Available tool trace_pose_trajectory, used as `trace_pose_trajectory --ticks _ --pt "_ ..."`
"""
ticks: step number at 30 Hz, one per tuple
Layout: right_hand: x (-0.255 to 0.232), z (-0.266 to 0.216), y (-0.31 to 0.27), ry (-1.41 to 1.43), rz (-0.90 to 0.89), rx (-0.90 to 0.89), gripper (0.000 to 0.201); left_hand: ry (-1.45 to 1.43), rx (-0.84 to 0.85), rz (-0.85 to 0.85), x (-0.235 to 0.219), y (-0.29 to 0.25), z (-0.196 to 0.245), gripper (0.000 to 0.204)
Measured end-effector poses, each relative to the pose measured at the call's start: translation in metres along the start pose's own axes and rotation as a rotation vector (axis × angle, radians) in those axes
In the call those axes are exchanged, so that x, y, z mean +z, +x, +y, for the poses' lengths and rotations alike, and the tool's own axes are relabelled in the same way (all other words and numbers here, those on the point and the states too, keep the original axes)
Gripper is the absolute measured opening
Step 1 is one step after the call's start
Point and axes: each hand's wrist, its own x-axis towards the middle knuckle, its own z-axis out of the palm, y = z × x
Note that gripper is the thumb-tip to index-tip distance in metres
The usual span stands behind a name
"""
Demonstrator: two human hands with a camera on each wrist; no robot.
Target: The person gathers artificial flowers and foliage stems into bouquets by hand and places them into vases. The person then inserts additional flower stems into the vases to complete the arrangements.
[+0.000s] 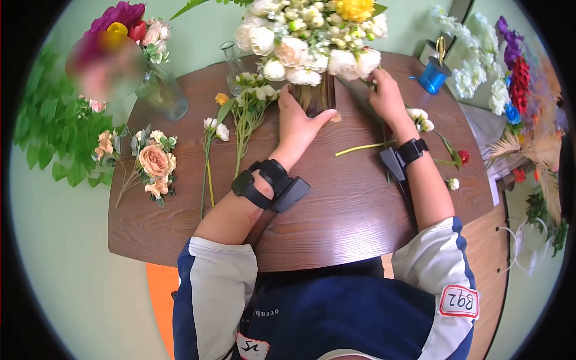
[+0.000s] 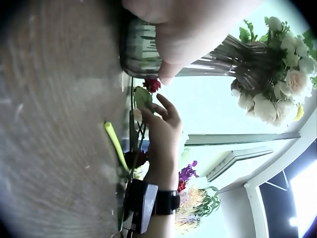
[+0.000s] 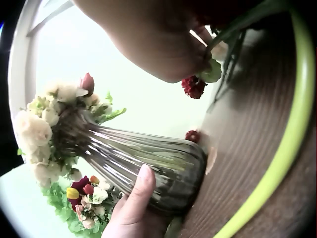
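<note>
- Smoky ribbed glass vase [image 1: 314,99]: upright near the surface's [image 1: 324,204] far edge, gripped low by the left hand [image 1: 299,125].
- Right hand [image 1: 387,99]: apart, right of it, fingers bent near dark-green stems [image 1: 361,96]; grip unclear.

The wooden table [image 1: 336,225] carries vases [image 1: 312,99], loose flowers [image 1: 157,161], a blue spool [image 1: 433,77].

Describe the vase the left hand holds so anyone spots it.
Far across the brown table, the left hand holds a ribbed, smoky glass vase. Unlike the two vases to its left, it bears a mostly white bouquet with a yellow bloom.
</note>
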Motion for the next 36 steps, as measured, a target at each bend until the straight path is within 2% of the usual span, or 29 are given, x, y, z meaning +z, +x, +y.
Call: trace_pose_trajectory --ticks 2,3,5,7,9,11,13,14,15,18,21,24,26,27,29,31,35,36 --pt "-0.012 -0.004 0.007 0.123 0.257 -0.047 0.037 -0.154 -0.034 -0.151 -0.002 0.007 -0.01 0.1" --pt "-0.02 -0.004 0.012 0.105 0.37 -0.085 0.034 -0.16 -0.026 -0.156 -0.003 0.009 -0.013 0.1" --pt "-0.045 -0.02 0.017 0.188 0.478 -0.042 0.033 -0.134 -0.047 -0.195 -0.004 0.012 -0.014 0.1" --pt "-0.07 -0.027 0.018 0.164 0.559 -0.065 0.033 -0.133 -0.001 -0.184 0.0 0.014 -0.012 0.099" --pt "-0.095 -0.034 0.016 0.271 0.59 0.003 0.03 -0.127 -0.043 -0.199 -0.005 0.011 -0.013 0.099" --pt "-0.125 -0.051 0.007 0.416 0.625 -0.025 0.028 -0.136 -0.03 -0.209 -0.006 0.012 -0.014 0.099" --pt "-0.151 -0.066 -0.003 0.495 0.654 -0.126 0.031 -0.144 -0.039 -0.214 -0.005 0.013 -0.013 0.099" --pt "-0.162 -0.073 -0.007 0.433 0.715 -0.139 0.028 -0.076 0.011 -0.189 -0.004 0.013 -0.015 0.092" --pt "-0.169 -0.075 -0.01 0.476 0.753 -0.205 0.026 -0.081 0.015 -0.192 -0.005 0.014 -0.013 0.092" --pt "-0.17 -0.082 -0.01 0.44 0.812 -0.139 0.026 -0.1 -0.029 -0.264 -0.007 0.02 -0.01 0.091" --pt "-0.151 -0.066 -0.002 0.466 0.669 -0.095 0.025 -0.096 0.015 -0.277 -0.006 0.02 -0.013 0.09" --pt "-0.107 -0.038 0.012 0.523 0.47 0.059 0.025 -0.139 0.022 -0.252 -0.005 0.019 -0.015 0.089" --pt "-0.074 -0.026 0.015 0.457 0.309 0.176 0.028 -0.148 0.018 -0.256 -0.007 0.019 -0.012 0.089" --pt "-0.059 -0.023 0.014 0.323 0.25 0.195 0.03 -0.152 0.012 -0.256 -0.008 0.018 -0.01 0.089" --pt "-0.025 -0.011 0.013 0.549 0.122 0.332 0.033 -0.148 0.005 -0.249 -0.01 0.017 -0.005 0.09" --pt "-0.006 -0.011 0.008 0.439 0.162 0.286 0.039 -0.136 -0.007 -0.233 -0.012 0.016 -0.004 0.09" --pt "-0.006 -0.012 0.004 0.404 0.118 0.288 0.042 -0.156 0.001 -0.233 -0.011 0.017 -0.005 0.093" --pt "-0.01 -0.011 0.002 0.231 -0.002 0.224 0.044 -0.158 0.002 -0.236 -0.011 0.016 -0.005 0.093"
